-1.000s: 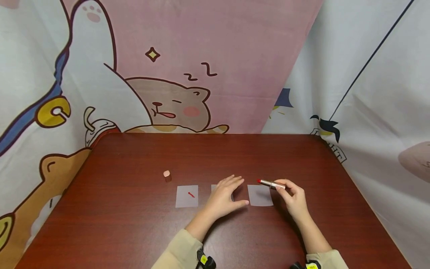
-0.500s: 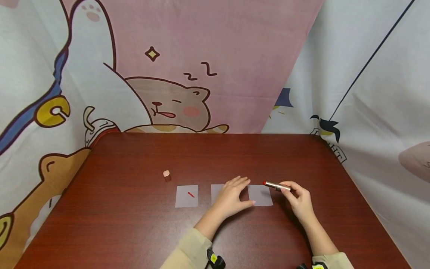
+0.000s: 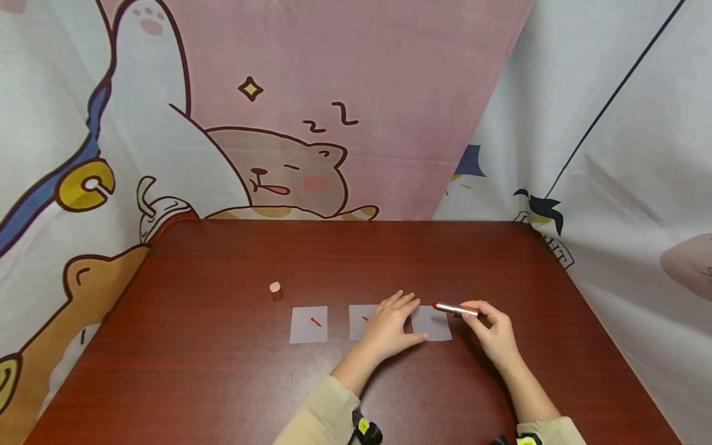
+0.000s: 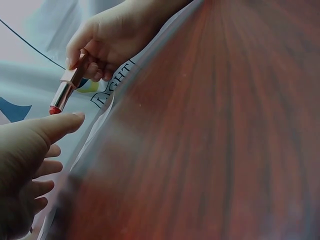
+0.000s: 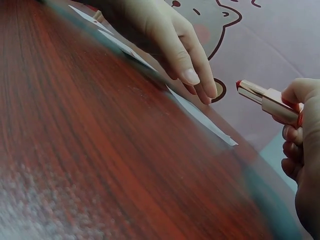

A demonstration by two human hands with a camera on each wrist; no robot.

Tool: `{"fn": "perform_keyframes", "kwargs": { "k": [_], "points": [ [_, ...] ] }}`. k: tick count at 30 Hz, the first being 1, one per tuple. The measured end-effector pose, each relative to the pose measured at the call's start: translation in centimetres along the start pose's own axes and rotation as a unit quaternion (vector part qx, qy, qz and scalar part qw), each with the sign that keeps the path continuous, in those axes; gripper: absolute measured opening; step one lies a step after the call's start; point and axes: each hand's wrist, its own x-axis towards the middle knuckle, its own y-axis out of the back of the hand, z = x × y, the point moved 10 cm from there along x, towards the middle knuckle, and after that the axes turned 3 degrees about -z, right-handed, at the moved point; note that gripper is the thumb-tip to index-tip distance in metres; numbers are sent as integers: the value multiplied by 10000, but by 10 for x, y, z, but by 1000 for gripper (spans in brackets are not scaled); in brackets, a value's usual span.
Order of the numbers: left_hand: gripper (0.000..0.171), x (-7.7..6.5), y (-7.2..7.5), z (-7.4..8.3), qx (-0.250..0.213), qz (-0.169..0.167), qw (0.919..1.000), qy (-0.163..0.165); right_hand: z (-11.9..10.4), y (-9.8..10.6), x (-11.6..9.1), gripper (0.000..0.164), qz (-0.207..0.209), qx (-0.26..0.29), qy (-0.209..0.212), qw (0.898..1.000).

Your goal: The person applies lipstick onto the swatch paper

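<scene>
My right hand pinches an uncapped lipstick by its base, the red tip pointing left over the right-hand white paper square. In the right wrist view the lipstick is held above the tabletop. With fingers spread and fairly straight, my left hand reaches across the middle paper square, its thumb at the left part of the right-hand square. A short red stroke shows on the middle square, partly hidden by this hand. Another red stroke marks the left paper square.
A rose-gold lipstick cap stands behind the left paper square. The brown wooden table reaches back to a cartoon-printed cloth, and more cloth hangs along both sides.
My left hand has slid right, uncovering more of the middle square and its red stroke. The right hand shifted right with the lipstick, then slightly back left.
</scene>
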Motion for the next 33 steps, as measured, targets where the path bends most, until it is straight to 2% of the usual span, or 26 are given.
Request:
{"fn": "perform_keyframes", "kwargs": {
  "k": [15,26,33],
  "points": [
    [67,3,-7,-2,113,-17,9999,95,-4,-8,2,16,-195,-720,215,9970],
    [65,3,-8,0,255,56,9997,42,-15,-16,5,18,-372,-1250,688,9891],
    [64,3,-9,-1,213,15,9997,93,24,-16,6,23,-387,-1465,948,9839]
  ]
}}
